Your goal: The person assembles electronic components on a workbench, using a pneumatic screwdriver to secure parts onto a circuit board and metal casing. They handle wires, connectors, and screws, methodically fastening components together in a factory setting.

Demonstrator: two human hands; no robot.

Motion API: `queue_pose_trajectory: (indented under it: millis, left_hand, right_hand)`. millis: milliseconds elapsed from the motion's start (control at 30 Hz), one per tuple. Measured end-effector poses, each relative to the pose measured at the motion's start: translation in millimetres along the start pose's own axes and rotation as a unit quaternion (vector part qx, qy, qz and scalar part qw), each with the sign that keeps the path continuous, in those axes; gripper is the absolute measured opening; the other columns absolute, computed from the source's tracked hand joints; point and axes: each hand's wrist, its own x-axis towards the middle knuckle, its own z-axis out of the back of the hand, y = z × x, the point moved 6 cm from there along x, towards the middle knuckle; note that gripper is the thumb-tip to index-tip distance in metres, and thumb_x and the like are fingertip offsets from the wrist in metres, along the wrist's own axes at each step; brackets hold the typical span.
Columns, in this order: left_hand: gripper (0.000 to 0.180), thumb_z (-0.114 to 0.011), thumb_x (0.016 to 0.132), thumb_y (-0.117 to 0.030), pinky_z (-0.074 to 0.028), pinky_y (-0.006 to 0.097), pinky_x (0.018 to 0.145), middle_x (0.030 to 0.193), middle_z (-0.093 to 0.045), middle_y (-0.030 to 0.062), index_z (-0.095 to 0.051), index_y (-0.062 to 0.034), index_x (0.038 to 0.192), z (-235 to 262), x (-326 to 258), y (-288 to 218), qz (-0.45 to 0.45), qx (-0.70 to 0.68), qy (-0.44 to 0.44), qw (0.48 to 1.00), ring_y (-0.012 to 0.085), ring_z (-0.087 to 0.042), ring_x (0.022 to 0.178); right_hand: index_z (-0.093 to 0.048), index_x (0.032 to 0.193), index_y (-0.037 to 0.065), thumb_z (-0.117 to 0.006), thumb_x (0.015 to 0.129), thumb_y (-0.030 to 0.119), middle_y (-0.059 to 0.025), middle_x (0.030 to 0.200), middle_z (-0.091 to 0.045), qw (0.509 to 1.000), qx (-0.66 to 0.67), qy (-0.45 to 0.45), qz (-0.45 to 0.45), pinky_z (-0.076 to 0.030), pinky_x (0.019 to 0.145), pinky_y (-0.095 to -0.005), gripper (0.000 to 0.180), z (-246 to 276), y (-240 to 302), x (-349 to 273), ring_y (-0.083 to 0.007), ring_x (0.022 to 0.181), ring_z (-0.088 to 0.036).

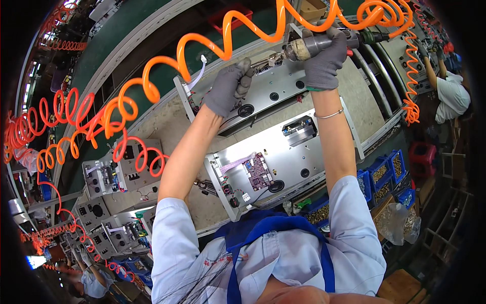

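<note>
My right hand (325, 65), in a grey glove, is wrapped round a power screwdriver (301, 49) held sideways, its bit pointing left. My left hand (230, 87), also gloved, is closed at the bit's tip, above the left part of the far metal chassis (288, 83). What its fingers pinch is hidden. Nearer to me lies a second open metal chassis (324, 157), under my right forearm. It carries a purple circuit board (259, 171), black round grommets and a loose black cable. A white connector on pale wires (203, 59) sticks up at the far chassis's left end.
Orange coiled air hoses (228, 38) hang across the far side, red ones (66, 109) at the left. Blue bins of small metal parts (380, 175) stand at the right. More chassis (129, 164) sit at the left. Metal rollers (377, 76) lie to the right; other people work at both sides.
</note>
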Motion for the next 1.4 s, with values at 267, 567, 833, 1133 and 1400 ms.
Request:
queue_pose_trajectory:
  millis: [267, 567, 833, 1133, 1400]
  left_hand:
    - [0.033, -0.052, 0.096, -0.032, -0.032, 0.020, 0.047, 0.064, -0.047, -0.0033, -0.062, -0.0014, 0.092, -5, 0, -18, -0.099, 0.264, -0.009, 0.960, 0.0044, -0.040, 0.052]
    - [0.028, -0.060, 0.079, -0.027, -0.050, 0.044, 0.073, 0.082, -0.066, 0.0183, -0.071, -0.0067, 0.095, -13, 41, 12, -0.096, 0.700, -0.096, 0.701, 0.0357, -0.064, 0.077]
    - [0.029, -0.054, 0.081, -0.029, -0.050, 0.047, 0.074, 0.087, -0.067, 0.0176, -0.070, -0.0081, 0.093, -18, 54, 40, -0.024, 0.743, -0.095, 0.662, 0.0343, -0.066, 0.081]
    - [0.037, -0.048, 0.081, 0.007, -0.059, 0.026, 0.068, 0.105, -0.062, 0.0207, -0.052, 0.0137, 0.117, -21, 0, 83, 0.225, 0.100, 0.030, 0.969, 0.0225, -0.066, 0.091]
    - [0.036, -0.050, 0.086, 0.006, -0.058, 0.029, 0.085, 0.106, -0.061, 0.0230, -0.049, 0.0153, 0.120, -37, -23, 78, 0.183, -0.096, 0.063, 0.976, 0.0249, -0.066, 0.095]
  right_hand:
    - [-0.048, 0.109, 0.000, -0.058, 0.078, 0.011, -0.0176, 0.085, -0.060, 1.000, 0.024, -0.011, -0.016, -0.058, 0.061, -0.0371, 0.034, 13, -12, 20, -0.0261, 0.067, -0.063]
    - [-0.049, 0.099, 0.000, -0.059, 0.078, 0.000, -0.0142, 0.079, -0.061, 0.986, -0.139, 0.088, 0.023, -0.057, 0.054, -0.0330, 0.023, 4, -44, 14, -0.0207, 0.062, -0.063]
    - [-0.054, 0.101, -0.001, -0.064, 0.076, 0.003, -0.0068, 0.079, -0.059, 0.941, -0.231, 0.234, 0.076, -0.055, 0.054, -0.0274, 0.028, -12, -68, -7, -0.0147, 0.064, -0.062]
    - [-0.061, 0.095, 0.002, -0.070, 0.072, 0.013, -0.0028, 0.076, -0.065, 0.892, -0.303, 0.302, 0.143, -0.052, 0.066, -0.0252, 0.027, -29, -93, -13, -0.0101, 0.069, -0.062]
    - [-0.060, 0.097, 0.002, -0.070, 0.072, 0.015, -0.0029, 0.077, -0.066, 0.881, -0.313, 0.326, 0.139, -0.052, 0.066, -0.0254, 0.030, -39, -104, -19, -0.0102, 0.069, -0.063]
